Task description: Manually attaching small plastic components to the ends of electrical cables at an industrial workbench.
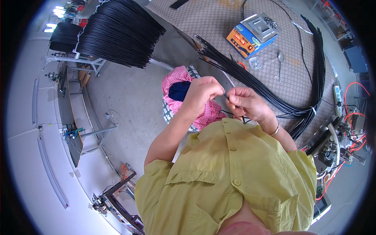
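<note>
In front of my chest, my left hand [203, 93] and my right hand [250, 103] meet, fingertips almost touching. The right thumb and forefinger pinch the end of a thin black cable [227, 96]. My left thumb and forefinger are closed at that same end; whatever tiny piece they grip is hidden by the fingers. Just beyond my hands, a long bundle of black cables [256, 81] lies across the table and bends round at the right. A white tie [313, 110] binds it near the bend.
On the patterned tabletop [207, 19] stand a blue and orange box [246, 41] with a clear tray [260, 28] of small metal parts, and a spoon [280, 64]. Pink checked cloth [211, 115] lies left of the table. A thick cable stack [119, 33] rests on a rack; machinery [337, 147] stands right.
</note>
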Demonstrator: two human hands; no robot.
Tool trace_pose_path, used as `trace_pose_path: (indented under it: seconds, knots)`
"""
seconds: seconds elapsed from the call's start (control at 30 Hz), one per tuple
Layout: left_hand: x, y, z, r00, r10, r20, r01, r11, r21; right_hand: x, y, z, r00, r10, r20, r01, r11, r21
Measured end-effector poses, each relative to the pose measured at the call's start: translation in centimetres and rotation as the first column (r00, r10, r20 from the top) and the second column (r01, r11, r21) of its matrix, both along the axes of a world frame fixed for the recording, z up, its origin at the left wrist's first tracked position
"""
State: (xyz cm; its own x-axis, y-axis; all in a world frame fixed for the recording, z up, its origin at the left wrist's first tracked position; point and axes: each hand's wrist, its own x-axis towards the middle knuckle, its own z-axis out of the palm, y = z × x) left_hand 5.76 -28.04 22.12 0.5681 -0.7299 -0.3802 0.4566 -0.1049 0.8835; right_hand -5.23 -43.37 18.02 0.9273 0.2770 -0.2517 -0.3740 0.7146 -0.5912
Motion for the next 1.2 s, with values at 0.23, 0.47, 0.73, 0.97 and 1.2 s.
trace_pose_path:
  seconds: [0.23,0.47,0.73,0.97,1.2]
  knots:
    - [-3.5,-1.1,-1.1,0.922,0.318,-0.219,-0.371,0.889,-0.27,0.4,1.5,-1.4,0.947,-0.266,0.181,0.245,0.961,0.129]
    - [-3.9,-0.8,-1.0,0.943,0.269,-0.197,-0.316,0.909,-0.272,0.5,1.2,-1.8,0.946,-0.26,0.192,0.224,0.956,0.188]
    - [-3.7,-0.6,-0.9,0.963,0.213,-0.165,-0.25,0.934,-0.254,0.1,0.9,-1.8,0.959,-0.211,0.191,0.185,0.972,0.147]
    - [-3.6,-0.3,-0.9,0.963,0.262,-0.061,-0.269,0.933,-0.238,-0.1,1.0,-1.7,0.959,-0.21,0.189,0.198,0.977,0.079]
    - [-5.2,-1.7,-1.8,0.784,0.505,0.361,-0.396,0.855,-0.334,0.0,2.4,-2.1,0.896,-0.389,0.215,0.4,0.917,-0.006]
